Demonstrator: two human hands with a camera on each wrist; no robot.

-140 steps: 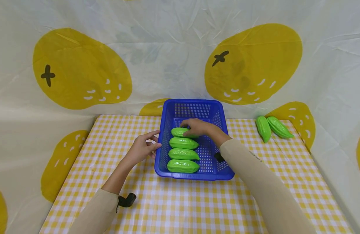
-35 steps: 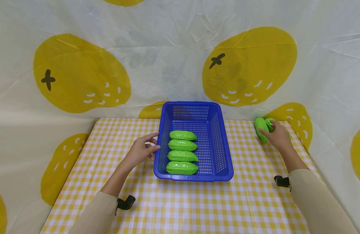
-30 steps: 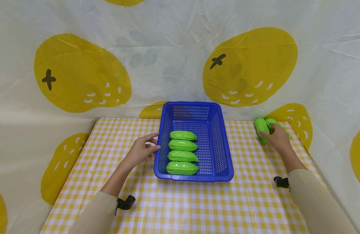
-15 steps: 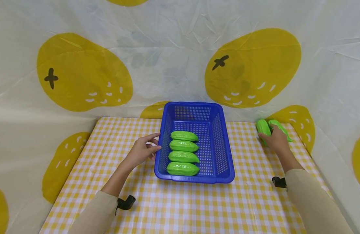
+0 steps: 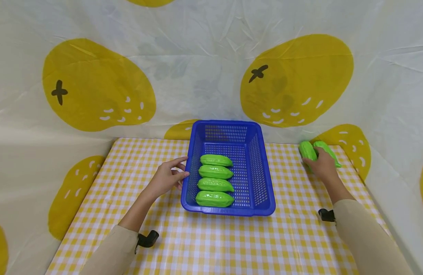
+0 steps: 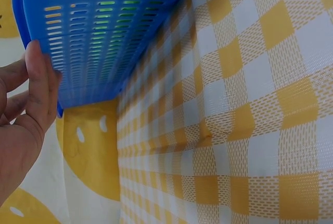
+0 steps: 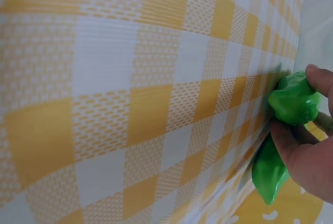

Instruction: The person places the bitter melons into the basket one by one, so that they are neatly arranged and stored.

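Observation:
In the head view my right hand (image 5: 322, 164) pinches a glossy green ridged fruit (image 5: 307, 150), pointed at one end, at the far right of the table. In the right wrist view, thumb and fingers are on either side of this fruit (image 7: 295, 99), close to the cloth. Just to its right lies a second such fruit (image 5: 330, 151), partly behind the hand. My left hand (image 5: 166, 176) rests its fingertips on the left rim of a blue plastic basket (image 5: 228, 211), fingers loosely extended. Inside the basket, several matching green fruits (image 5: 215, 185) lie in a column along its left side.
A yellow-and-white checked cloth (image 5: 211, 244) covers the table. Behind and beside it hangs a pale curtain (image 5: 197, 76) printed with big yellow fruits, close to the basket's far end and the two fruits at right.
My right hand has let go of a fruit in the basket, moved right to the two loose fruits, and taken hold of the left one. The left hand has stayed at the basket rim.

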